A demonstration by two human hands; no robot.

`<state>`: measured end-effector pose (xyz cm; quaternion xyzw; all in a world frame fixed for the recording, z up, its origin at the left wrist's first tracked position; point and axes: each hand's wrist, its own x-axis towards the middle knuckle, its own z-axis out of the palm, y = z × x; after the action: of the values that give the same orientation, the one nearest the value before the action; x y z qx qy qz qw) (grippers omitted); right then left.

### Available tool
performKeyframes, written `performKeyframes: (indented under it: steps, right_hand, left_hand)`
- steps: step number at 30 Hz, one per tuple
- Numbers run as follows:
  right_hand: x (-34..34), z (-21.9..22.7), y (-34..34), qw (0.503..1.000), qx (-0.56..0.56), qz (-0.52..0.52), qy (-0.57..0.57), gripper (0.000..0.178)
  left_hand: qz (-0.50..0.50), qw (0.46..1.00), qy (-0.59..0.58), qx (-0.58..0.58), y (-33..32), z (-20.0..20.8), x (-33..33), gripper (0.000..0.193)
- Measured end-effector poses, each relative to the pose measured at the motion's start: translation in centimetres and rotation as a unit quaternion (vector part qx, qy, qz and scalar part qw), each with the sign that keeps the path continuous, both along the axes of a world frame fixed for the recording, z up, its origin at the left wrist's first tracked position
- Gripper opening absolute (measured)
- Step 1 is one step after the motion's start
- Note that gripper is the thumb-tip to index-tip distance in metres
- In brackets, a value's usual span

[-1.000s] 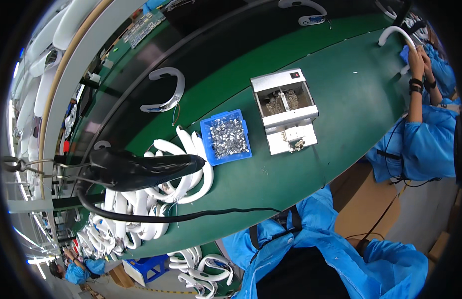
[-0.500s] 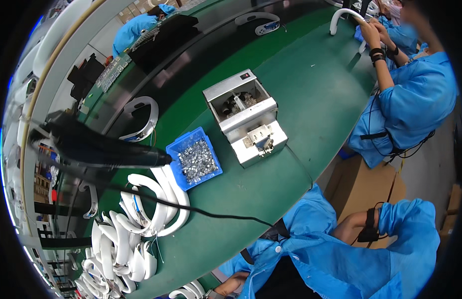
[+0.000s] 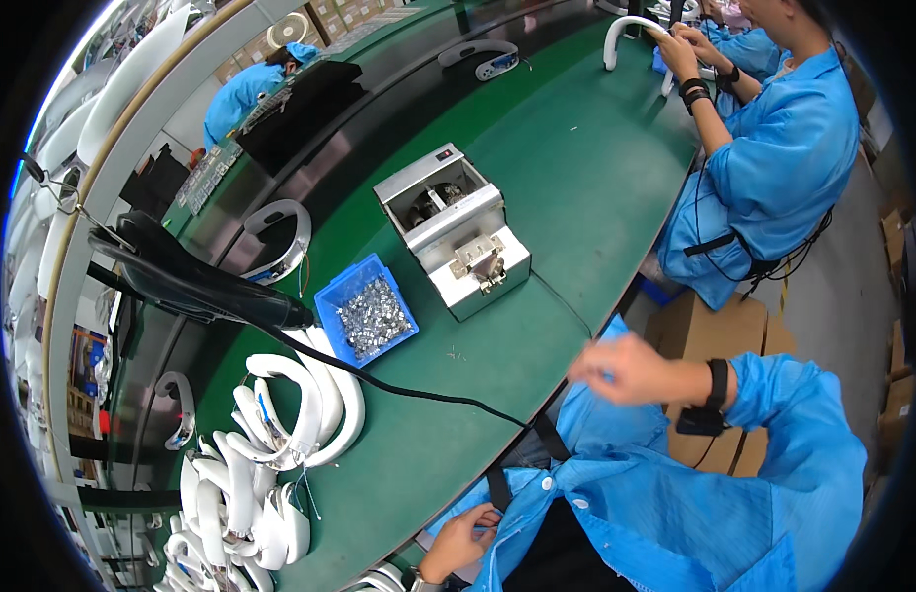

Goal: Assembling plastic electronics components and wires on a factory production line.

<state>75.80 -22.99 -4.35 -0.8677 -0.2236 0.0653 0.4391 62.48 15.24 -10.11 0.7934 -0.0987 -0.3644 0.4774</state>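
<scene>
My right hand (image 3: 631, 371) is lifted over my lap by the table's near edge, its fingers smeared by motion; nothing shows clearly in it. Low in the view, my left hand (image 3: 462, 542) is at the front of my blue coat, fingers curled together at the cloth's edge, and what they hold is hidden. A black power screwdriver (image 3: 216, 291) with a cable hangs at the left. Beyond my hands stands a silver screw feeder (image 3: 458, 232) with an open hopper. Beside it sits a blue bin (image 3: 409, 335) of small metal parts (image 3: 372, 314).
White curved plastic housings (image 3: 236, 483) with wires are heaped on the green table (image 3: 428, 405) at the left. The black screwdriver cable (image 3: 419, 397) crosses to the near edge. A co-worker in blue (image 3: 784, 148) handles a white curved part at the right. Cardboard boxes (image 3: 720, 340) stand below.
My right hand has risen from beside my coat to near the table edge. More of my left hand shows. The whole view has shifted, moving the feeder and bin leftward in the picture.
</scene>
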Motion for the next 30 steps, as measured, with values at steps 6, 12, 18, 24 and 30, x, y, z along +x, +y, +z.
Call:
performKeyframes:
  steps: [6, 12, 18, 24, 30]
  right_hand:
    - [10.2, -1.1, 2.7, 0.950, 0.034, -0.199, -0.239, 0.066]
    - [13.1, -2.9, 3.8, 0.962, 0.064, -0.200, -0.172, 0.086]
    - [14.9, -3.3, 3.1, 0.961, 0.099, -0.224, -0.126, 0.083]
    - [15.2, -2.6, 1.7, 0.968, 0.095, -0.212, -0.096, 0.079]
    - [11.0, 2.3, 3.4, 0.926, 0.140, -0.189, -0.295, 0.041]
  left_hand:
    - [0.112, 0.974, -0.192, -0.052, -3.9, 7.1, 8.2, 0.018]
    - [0.171, 0.937, -0.291, -0.087, -10.0, 5.0, 19.5, 0.077]
    - [0.156, 0.919, -0.307, -0.193, -14.7, 2.8, 24.0, 0.093]
    - [0.186, 0.921, -0.290, -0.181, -14.7, 4.2, 23.6, 0.087]
    - [0.131, 0.810, -0.556, 0.128, -6.6, 7.0, 22.9, 0.041]
